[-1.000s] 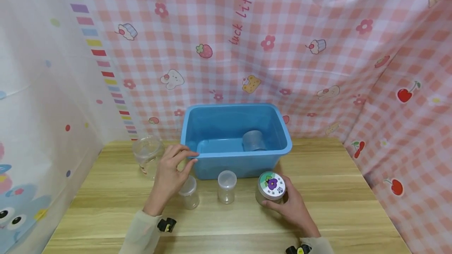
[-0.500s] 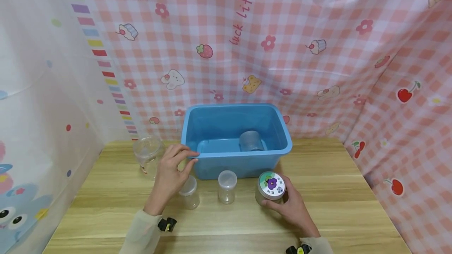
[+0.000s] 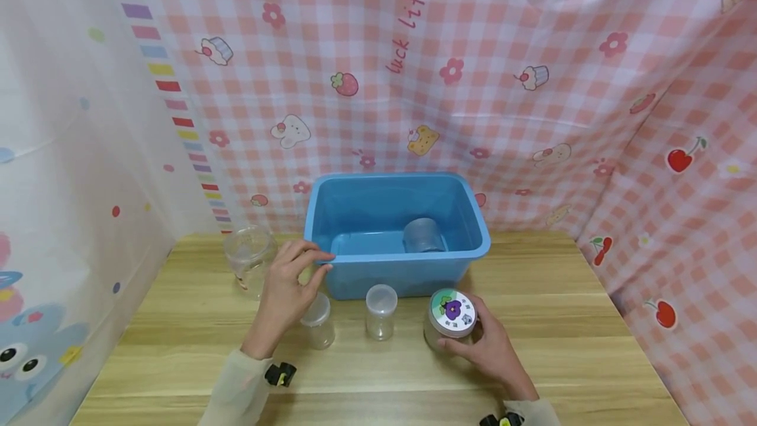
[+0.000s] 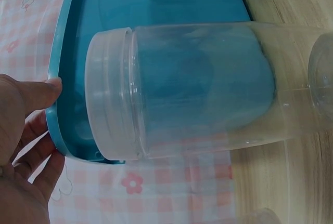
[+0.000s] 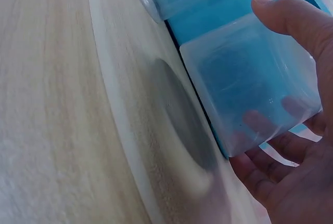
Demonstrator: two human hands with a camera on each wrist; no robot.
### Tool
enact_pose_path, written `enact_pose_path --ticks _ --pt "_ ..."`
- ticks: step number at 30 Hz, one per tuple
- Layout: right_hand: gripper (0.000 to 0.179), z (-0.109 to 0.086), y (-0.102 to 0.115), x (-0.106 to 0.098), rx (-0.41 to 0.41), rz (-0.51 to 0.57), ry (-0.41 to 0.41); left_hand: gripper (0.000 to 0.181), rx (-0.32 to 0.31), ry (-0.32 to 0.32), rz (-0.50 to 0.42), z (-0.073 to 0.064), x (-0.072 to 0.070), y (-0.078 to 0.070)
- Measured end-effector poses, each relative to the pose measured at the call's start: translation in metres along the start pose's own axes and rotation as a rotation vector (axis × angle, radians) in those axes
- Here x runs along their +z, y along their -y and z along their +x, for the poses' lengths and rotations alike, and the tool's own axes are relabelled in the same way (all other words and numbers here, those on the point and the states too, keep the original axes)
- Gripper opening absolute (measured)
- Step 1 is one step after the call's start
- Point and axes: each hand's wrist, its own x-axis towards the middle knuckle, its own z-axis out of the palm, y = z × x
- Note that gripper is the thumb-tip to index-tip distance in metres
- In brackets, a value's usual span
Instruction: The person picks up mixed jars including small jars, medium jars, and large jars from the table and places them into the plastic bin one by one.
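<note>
One-handed, grips a squat clear plastic jar with a round green-and-white, flower-printed lid [image 3: 453, 313] in the right hand [image 3: 489, 344], with thumb and fingers round its sides. Holds it just off the pale wood-grain tabletop [image 5: 57, 109], in front of the blue rectangular plastic bin [image 3: 393, 276], toward its right end. Could slip if held loosely, given such smooth, curved walls. With the left hand [image 3: 288, 291], pinches the bin's rim at the near left corner; could tip or drag the bin by pulling hard there, or topple the slim clear lidded jar [image 3: 318, 324] just beside by dropping the wrist. Could knock the matching slim jar [image 3: 380, 314] between both hands by swinging the held jar leftward too low.
</note>
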Motion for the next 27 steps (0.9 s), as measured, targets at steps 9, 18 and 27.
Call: enact_pose_path --ticks 9,18,27 --pt "0.095 -0.004 0.008 -0.001 -0.007 -0.031 0.001 0.020 0.005 -0.003 -0.002 0.001 0.000 -0.001" --pt "0.091 -0.007 0.026 -0.007 -0.098 -0.011 0.010 0.019 -0.027 0.024 -0.023 -0.001 -0.001 0.000" --pt "0.090 -0.005 0.047 -0.017 -0.201 0.066 0.029 0.017 -0.022 0.026 -0.035 -0.001 -0.001 0.001"
